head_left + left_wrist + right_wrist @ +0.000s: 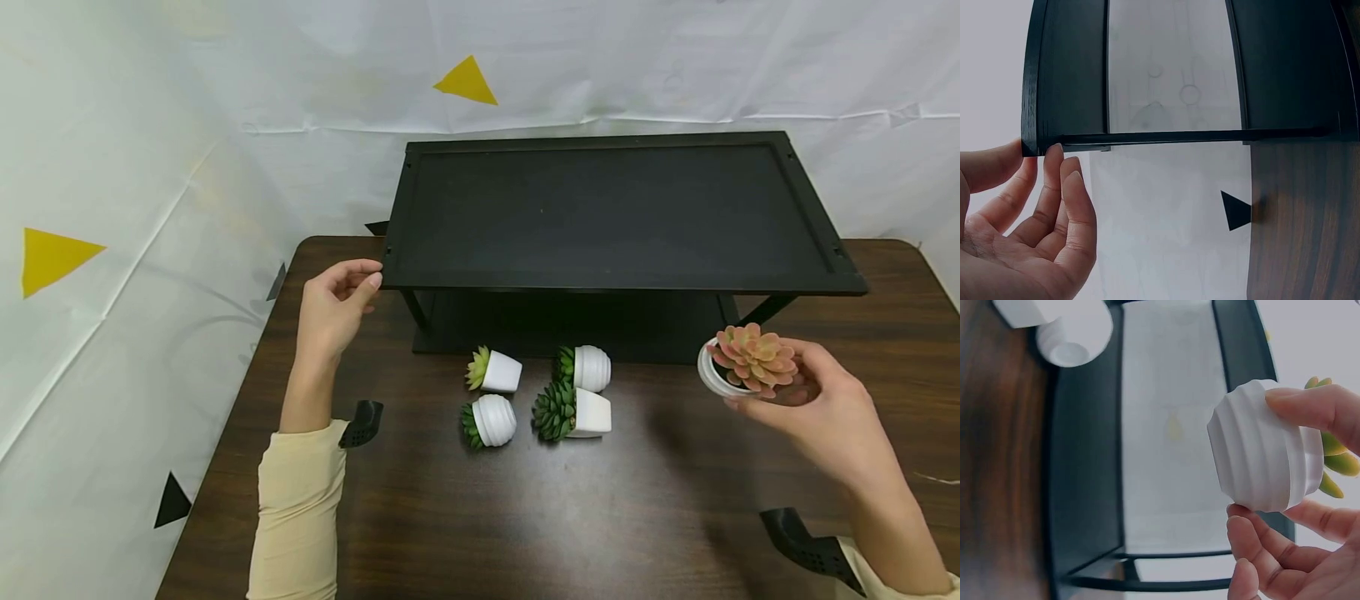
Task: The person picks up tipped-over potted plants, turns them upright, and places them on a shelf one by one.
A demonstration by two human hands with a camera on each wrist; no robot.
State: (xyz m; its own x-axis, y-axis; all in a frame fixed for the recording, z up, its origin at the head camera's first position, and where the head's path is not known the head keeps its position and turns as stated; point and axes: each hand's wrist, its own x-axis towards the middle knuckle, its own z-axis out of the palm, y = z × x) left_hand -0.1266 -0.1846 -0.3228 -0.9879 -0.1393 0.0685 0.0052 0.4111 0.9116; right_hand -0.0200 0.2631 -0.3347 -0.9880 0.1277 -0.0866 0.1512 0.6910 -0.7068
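A black two-tier shelf stands at the back of the table. My left hand is at its upper left front corner, thumb and fingertips pinching the edge of the top board. On the right, my right hand holds a potted succulent with orange-pink leaves, in front of the shelf's right end. In the right wrist view, thumb and fingers grip its ribbed white pot, which is raised above the table and tilted.
Several small succulents lie on their sides before the shelf: a light green one, a round-potted one, another round-potted one and a square-potted one. They lie on a dark wooden table. White sheeting hangs behind and left.
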